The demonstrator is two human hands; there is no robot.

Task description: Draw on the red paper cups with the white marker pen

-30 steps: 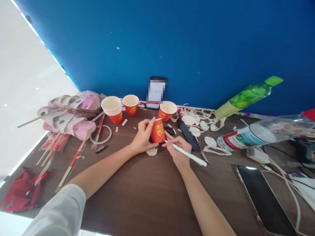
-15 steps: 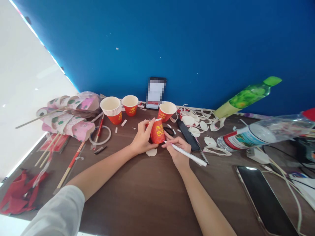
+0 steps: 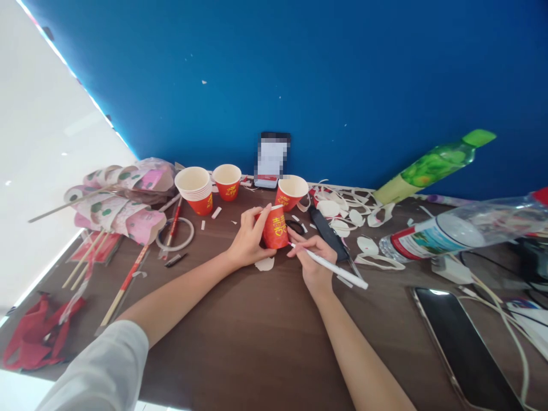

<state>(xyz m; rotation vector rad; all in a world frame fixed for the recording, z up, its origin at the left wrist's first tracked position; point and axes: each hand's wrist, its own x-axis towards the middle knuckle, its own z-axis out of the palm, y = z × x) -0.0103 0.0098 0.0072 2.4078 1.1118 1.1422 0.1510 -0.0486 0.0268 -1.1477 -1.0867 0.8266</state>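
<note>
My left hand (image 3: 250, 237) grips a red paper cup (image 3: 275, 228) with yellow lettering, its fingers and thumb around the cup's left side. The cup appears turned upside down. In my right hand (image 3: 315, 260) a white pen (image 3: 338, 268) is pinched, its pink tip at the cup's lower right edge. A cut piece of white paper (image 3: 264, 264) lies on the table just below the cup. Behind it stands another red paper cup (image 3: 291, 191), upright. A black-handled cutter (image 3: 327, 231) lies partly hidden beyond my right hand.
A stack of paper cups (image 3: 194, 188) and a single cup (image 3: 227, 181) stand at the back left, near a propped phone (image 3: 272, 160). Paper scraps (image 3: 336, 208), a green-capped bottle (image 3: 432, 168) and a clear bottle (image 3: 449, 234) are right. Another phone (image 3: 466, 348) lies front right; paper flowers (image 3: 117, 214) left.
My right hand and the pen have shifted slightly to the right, along the cup's edge. The cup has turned a little in my left hand, showing more lettering.
</note>
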